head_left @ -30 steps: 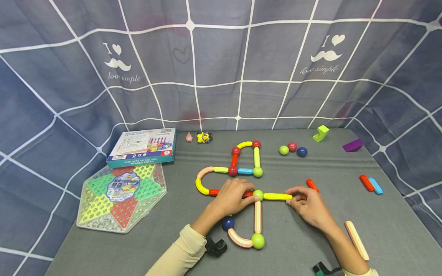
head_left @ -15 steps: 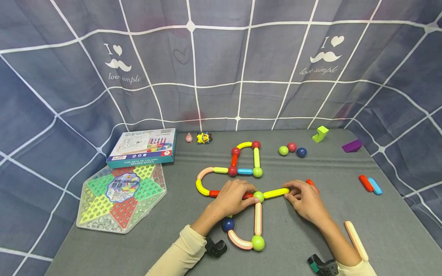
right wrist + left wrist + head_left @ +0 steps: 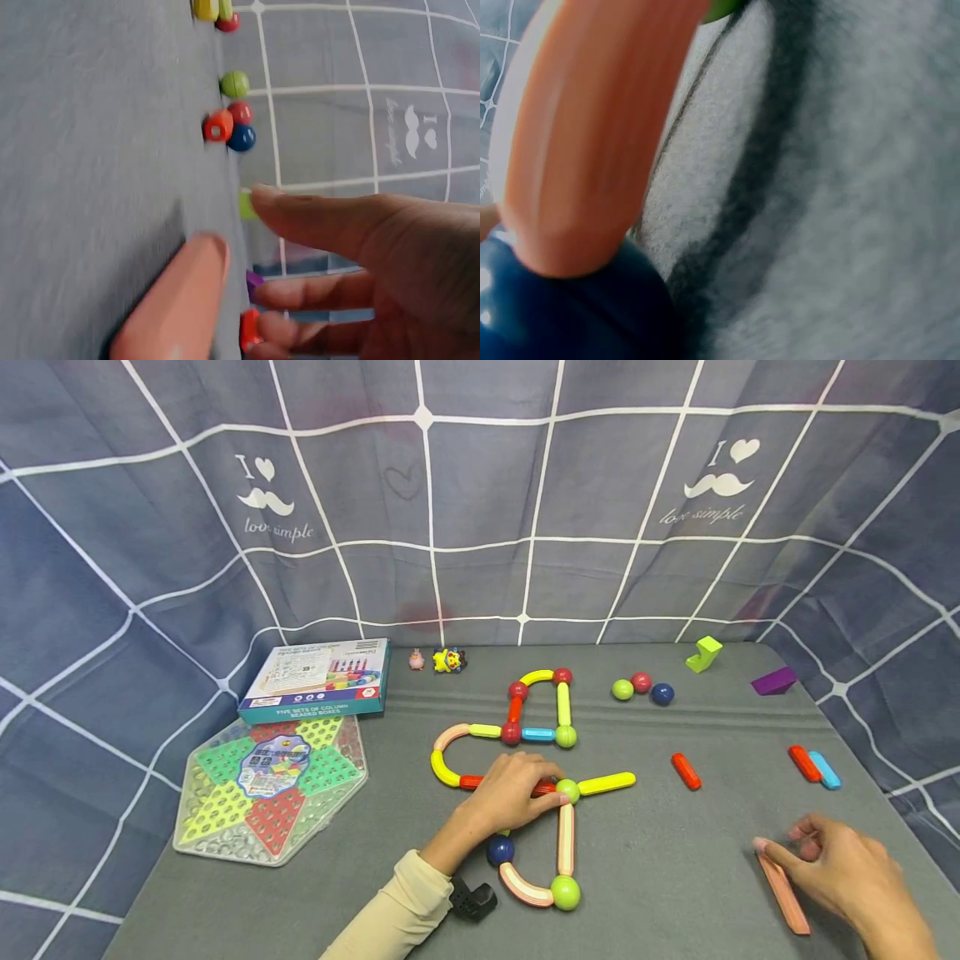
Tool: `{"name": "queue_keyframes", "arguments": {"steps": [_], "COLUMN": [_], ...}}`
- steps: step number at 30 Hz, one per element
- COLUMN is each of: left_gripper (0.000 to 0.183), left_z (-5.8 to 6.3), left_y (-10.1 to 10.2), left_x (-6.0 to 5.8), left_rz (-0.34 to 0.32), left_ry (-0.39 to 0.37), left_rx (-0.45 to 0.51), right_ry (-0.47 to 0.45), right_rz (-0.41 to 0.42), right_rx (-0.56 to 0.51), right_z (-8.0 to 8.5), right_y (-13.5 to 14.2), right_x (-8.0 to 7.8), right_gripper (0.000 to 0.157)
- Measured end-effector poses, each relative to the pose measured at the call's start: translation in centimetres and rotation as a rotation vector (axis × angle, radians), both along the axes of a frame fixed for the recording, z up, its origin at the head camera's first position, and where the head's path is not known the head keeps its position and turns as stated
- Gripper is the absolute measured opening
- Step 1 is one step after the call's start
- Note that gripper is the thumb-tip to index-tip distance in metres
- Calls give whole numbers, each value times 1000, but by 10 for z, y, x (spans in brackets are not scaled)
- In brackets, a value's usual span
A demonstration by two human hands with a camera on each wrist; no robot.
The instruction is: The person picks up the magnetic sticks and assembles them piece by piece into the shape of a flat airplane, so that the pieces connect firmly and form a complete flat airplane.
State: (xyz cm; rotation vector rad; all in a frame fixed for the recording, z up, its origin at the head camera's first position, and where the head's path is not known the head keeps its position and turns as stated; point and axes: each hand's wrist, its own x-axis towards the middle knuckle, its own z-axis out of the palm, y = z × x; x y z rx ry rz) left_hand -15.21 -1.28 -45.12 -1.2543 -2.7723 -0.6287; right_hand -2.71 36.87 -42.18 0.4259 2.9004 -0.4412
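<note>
In the head view, my left hand (image 3: 516,787) rests over a red rod (image 3: 545,788), its thumb and index finger pinching the light green ball (image 3: 567,791) at that rod's end. From this ball a yellow rod (image 3: 607,783) slants right and a peach rod (image 3: 566,839) runs down to another green ball (image 3: 566,892). A curved peach rod (image 3: 600,135) and a dark blue ball (image 3: 570,315) fill much of the left wrist view. At right, my right hand (image 3: 843,868) has thumb and fingers spread beside a loose peach rod (image 3: 783,893), thumb tip at its upper end.
Behind my left hand lies a joined loop of rods and balls (image 3: 538,735). Loose pieces include a short red rod (image 3: 686,772), a blue rod (image 3: 825,770), a dark blue ball (image 3: 662,694) and a purple block (image 3: 774,682). A box (image 3: 315,681) overlaps a hexagonal game board (image 3: 270,793).
My right hand has let go of the yellow rod, now swung slightly upward from the green ball, and moved right and nearer to the loose peach rod. My left hand has stayed put.
</note>
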Motion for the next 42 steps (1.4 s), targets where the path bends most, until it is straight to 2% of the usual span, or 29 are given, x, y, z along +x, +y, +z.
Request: {"name": "queue_keyframes", "arguments": {"steps": [3, 5, 10, 14, 17, 19, 23, 27, 30, 32, 34, 37, 42], "left_gripper": [32, 31, 26, 22, 22, 24, 28, 30, 31, 32, 34, 35, 34], "left_z": [3, 7, 25, 39, 42, 41, 33, 25, 20, 19, 17, 16, 15], "left_y": [-1, 0, 7, 17, 26, 31, 38, 42, 42, 43, 44, 46, 48], "left_x": [-1, -4, -15, -27, -37, -43, -51, -54, -55, -56, -57, -58, -58], "left_rz": [3, 8, 67, 138, 168, 189, 232, 257, 272, 283, 292, 300, 301], "left_ry": [0, 10, 36, 23, -4, -23, -33, -12, 9, 20, 21, 31, 39], "left_rx": [20, 58, 193, 255, 235, 189, 83, -11, -50, -59, -70, -90, -95], "right_ry": [-127, -152, -78, -37, -16, 21, 150, 321, 424, 453, 459, 422, 363], "right_rz": [-9, -1, 49, 76, 92, 113, 178, 311, 426, 483, 523, 565, 589], "right_rx": [-30, -59, -107, -114, -115, -113, -149, -193, -227, -252, -269, -268, -277], "right_z": [-8, -12, -16, -15, -14, -13, -6, 5, 7, 5, 0, -8, -21], "right_y": [6, 5, -4, -11, -15, -17, -30, -52, -74, -89, -103, -120, -136], "right_x": [7, 9, 9, 5, 4, 3, -4, -25, -52, -72, -92, -118, -144], "right_gripper": [73, 67, 41, 34, 33, 31, 27, 17, 12, 13, 14, 15, 13]}}
